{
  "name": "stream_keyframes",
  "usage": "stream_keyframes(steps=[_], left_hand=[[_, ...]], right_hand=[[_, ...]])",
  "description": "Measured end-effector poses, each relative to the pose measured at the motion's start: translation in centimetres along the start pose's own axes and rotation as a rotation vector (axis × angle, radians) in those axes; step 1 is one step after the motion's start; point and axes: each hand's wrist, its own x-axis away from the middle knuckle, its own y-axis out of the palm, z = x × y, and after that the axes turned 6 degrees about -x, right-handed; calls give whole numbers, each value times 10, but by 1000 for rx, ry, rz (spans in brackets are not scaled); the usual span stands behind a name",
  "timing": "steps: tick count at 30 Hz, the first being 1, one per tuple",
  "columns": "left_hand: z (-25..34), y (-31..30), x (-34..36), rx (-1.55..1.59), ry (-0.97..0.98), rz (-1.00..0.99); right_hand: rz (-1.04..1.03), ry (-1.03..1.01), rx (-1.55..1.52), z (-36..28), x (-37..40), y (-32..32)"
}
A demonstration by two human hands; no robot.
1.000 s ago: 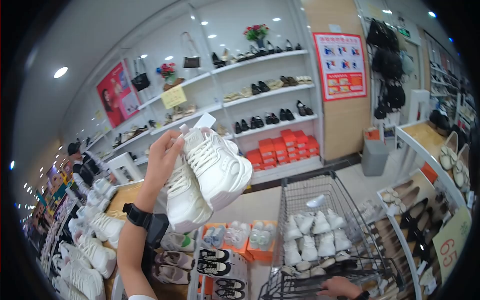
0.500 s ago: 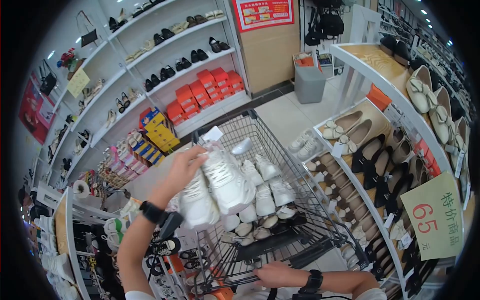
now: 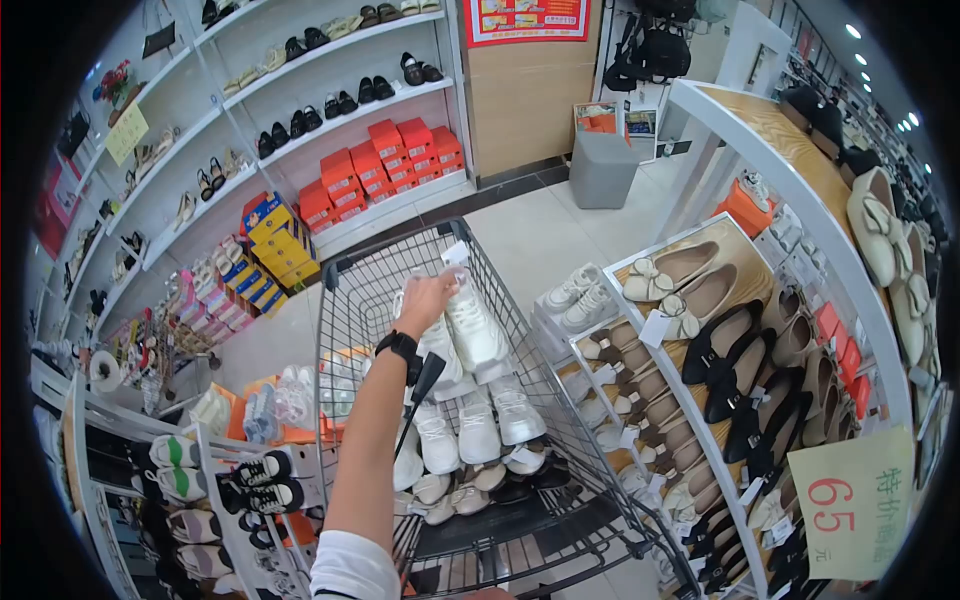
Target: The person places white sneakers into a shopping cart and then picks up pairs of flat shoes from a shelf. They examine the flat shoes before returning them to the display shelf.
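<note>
My left hand (image 3: pixel 428 300) is closed on the heel end of a pair of white sneakers (image 3: pixel 476 335), at the far part of the shopping cart (image 3: pixel 333 370). A white tag (image 3: pixel 455 254) shows beside the fingers. Just nearer to me, more white sneakers (image 3: pixel 478 425) lie in rows inside the cart. Pale flat shoes (image 3: pixel 470 499) and black shoes (image 3: pixel 512 490) sit closest to the handle end. Of my right hand (image 3: pixel 490 594) only a sliver shows at the bottom edge by the cart, its fingers hidden.
On the right stands a tiered rack (image 3: pixel 690 400) of flats with a yellow price sign (image 3: pixel 850 505). Wall shelves with shoes and orange boxes (image 3: pixel 340 175) line the back left. A grey bin (image 3: pixel 603 170) is beyond the cart. Sneakers fill a low rack (image 3: pixel 215 470) at left.
My left hand has carried the white sneakers from above the cart's left side forward and down into its far part. My right hand has dropped mostly out of view.
</note>
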Motion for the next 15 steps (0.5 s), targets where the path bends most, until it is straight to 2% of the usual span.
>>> stream_keyframes(steps=[1, 3, 4, 7, 9, 11, 13, 14, 15], left_hand=[[-3, 14, 2, 12, -11, -7], [-6, 36, 4, -124, -75, 5], [-7, 50, 16, -27, -230, -75], [10, 73, 56, -167, -173, -160], [6, 106, 71, -18, -288, -259], [18, 101, 93, -42, -277, -318], [18, 107, 108, -210, -12, -436], [18, 113, 117, -217, -17, -435], [19, 118, 126, 12, -20, -489]], right_hand=[[69, -31, -79, -2, 0, -3], [54, 36, -78, 5, 0, 10], [58, 29, -71, 5, -1, 8], [30, 49, -63, 9, 1, 11], [-5, 68, -56, 12, 0, 14], [13, 7, 17, 12, 2, 15], [17, -2, 11, 9, 1, 10], [27, -4, 1, 6, 1, 6], [26, -11, 1, 5, 3, 2]])
